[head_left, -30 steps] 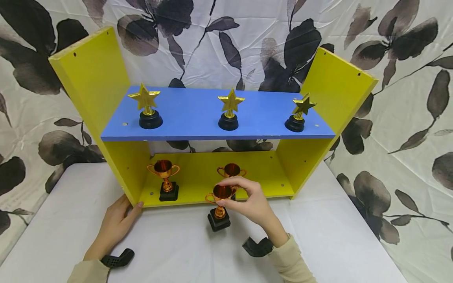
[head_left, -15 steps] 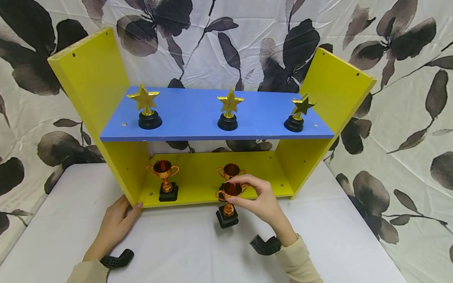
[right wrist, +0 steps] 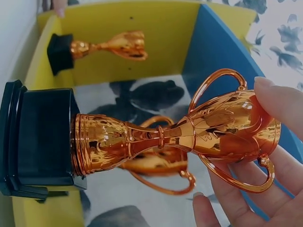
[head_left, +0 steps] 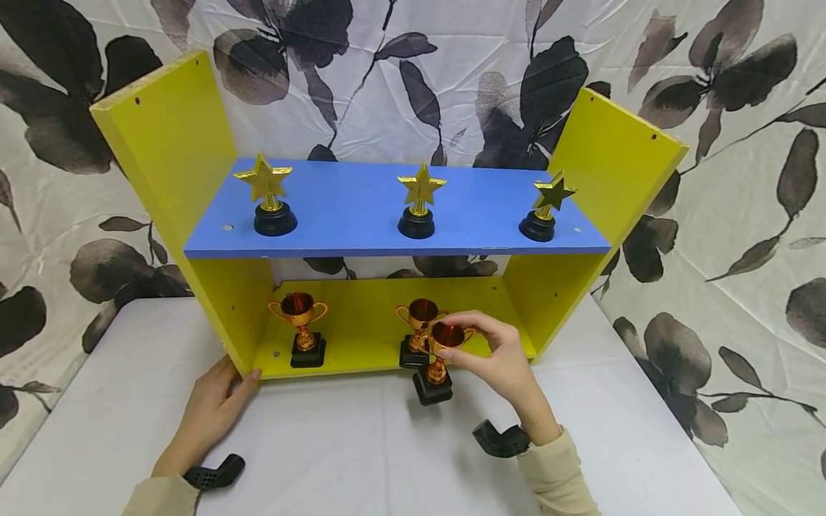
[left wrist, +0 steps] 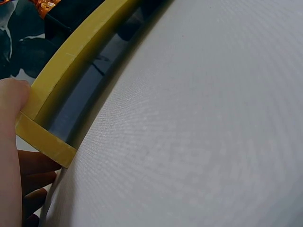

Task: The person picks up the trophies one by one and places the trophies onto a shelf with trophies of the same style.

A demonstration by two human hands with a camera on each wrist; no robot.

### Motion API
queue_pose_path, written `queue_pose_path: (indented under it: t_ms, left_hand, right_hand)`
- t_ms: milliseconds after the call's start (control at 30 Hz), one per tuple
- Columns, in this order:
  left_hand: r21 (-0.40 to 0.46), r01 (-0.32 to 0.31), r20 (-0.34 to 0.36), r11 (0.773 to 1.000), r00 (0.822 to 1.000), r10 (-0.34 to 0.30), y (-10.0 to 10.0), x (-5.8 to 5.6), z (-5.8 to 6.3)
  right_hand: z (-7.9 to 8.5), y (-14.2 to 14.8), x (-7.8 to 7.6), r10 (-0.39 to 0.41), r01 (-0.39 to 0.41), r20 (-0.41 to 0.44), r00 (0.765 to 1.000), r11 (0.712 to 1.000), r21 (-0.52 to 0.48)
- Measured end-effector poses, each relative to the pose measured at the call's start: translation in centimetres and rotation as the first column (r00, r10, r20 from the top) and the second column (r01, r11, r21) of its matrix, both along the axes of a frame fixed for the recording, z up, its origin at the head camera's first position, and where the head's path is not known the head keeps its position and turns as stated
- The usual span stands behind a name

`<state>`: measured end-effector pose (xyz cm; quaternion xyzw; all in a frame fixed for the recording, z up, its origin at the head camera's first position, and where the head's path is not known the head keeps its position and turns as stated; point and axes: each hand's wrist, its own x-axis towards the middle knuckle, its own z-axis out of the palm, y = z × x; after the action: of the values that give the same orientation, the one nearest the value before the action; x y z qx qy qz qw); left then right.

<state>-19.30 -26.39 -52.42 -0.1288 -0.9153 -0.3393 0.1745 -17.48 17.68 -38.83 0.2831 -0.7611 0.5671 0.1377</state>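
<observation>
In the head view my right hand (head_left: pixel 497 358) pinches a copper-coloured trophy cup (head_left: pixel 437 371) by its bowl, thumb on the near side. The cup tilts slightly, its black square base in front of the shelf's lower board. Just behind it stands a second trophy cup (head_left: pixel 421 312), partly hidden by the held one. A third trophy cup (head_left: pixel 300 309) is at the lower board's left end. My left hand (head_left: pixel 209 416) grips the lower left corner of the yellow and blue shelf (head_left: pixel 396 248). The left wrist view has the thumb (left wrist: pixel 13 92) on its yellow edge, fingers beyond.
On the blue board stand three gold star trophies, one left (head_left: pixel 264 180), one central (head_left: pixel 421 188) and one right (head_left: pixel 553 193). Yellow side panels (head_left: pixel 171 136) rise at both ends. A white cloth (head_left: pixel 310 444) covers the table; a floral curtain (head_left: pixel 413 64) hangs behind.
My right hand has carried the trophy cup rightward and slightly up toward the shelf, uncovering more of the cup behind. The left hand stays on the shelf corner.
</observation>
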Motion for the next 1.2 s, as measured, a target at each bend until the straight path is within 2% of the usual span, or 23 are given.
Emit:
queue_pose_path:
  t_ms: [300, 633, 767, 1200]
  left_hand:
    - [0.001, 0.003, -0.002, 1.0, 1.0, -0.003, -0.1, 0.0, 0.1]
    - [0.001, 0.001, 0.009, 1.0, 1.0, -0.001, 0.0, 0.1, 0.0]
    - [-0.001, 0.001, 0.01, 1.0, 1.0, -0.001, -0.1, 0.0, -0.1]
    - [-0.005, -0.002, 0.003, 1.0, 1.0, 0.002, -0.2, -0.2, -0.3]
  right_hand:
    - [0.2, 1.1, -0.4, -0.043, 0.043, -0.019, 0.999, 0.999, -0.017]
    - [-0.3, 2.1, -1.0, -0.129, 0.128, -0.013, 0.992, 0.99, -0.053]
    - [-0.6, 2.4, -1.3, -0.172, 0.172, 0.009, 0.985, 0.983, -0.071]
    - [-1.6, 3.3, -2.2, -0.233, 0.239, 0.069, 0.97, 0.966, -0.101]
